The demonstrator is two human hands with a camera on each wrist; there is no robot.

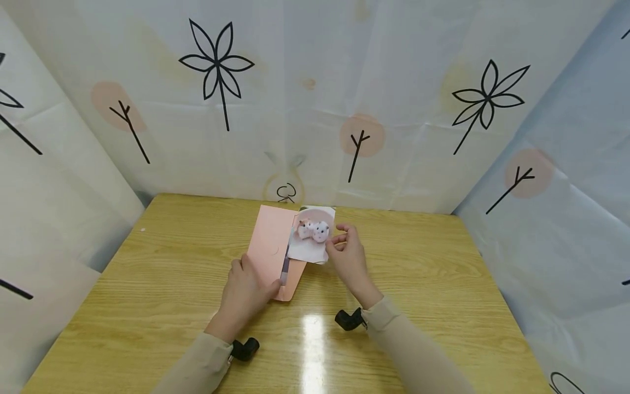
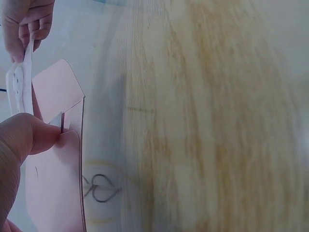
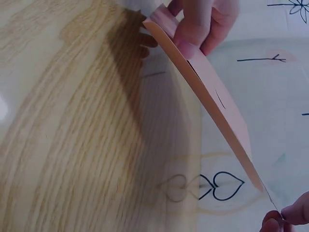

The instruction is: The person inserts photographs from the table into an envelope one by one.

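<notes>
A pink paper envelope (image 1: 269, 241) with its flap open is tilted above the table, and my left hand (image 1: 247, 290) grips its lower edge, thumb on the front. In the left wrist view that thumb presses near the envelope's (image 2: 53, 181) opening. A photo card (image 1: 309, 253) with two small pale spotted figures printed on it stands partly over the envelope's open side. My right hand (image 1: 350, 260) pinches the card's right edge between thumb and fingers. Something grey shows inside the envelope's opening; its kind cannot be told.
The wooden table (image 1: 172, 284) reaches back to a white cloth backdrop (image 1: 305, 109) printed with flowers and trees. Black wrist-camera mounts (image 1: 348, 319) sit at both cuffs. Light glares on the tabletop near the front.
</notes>
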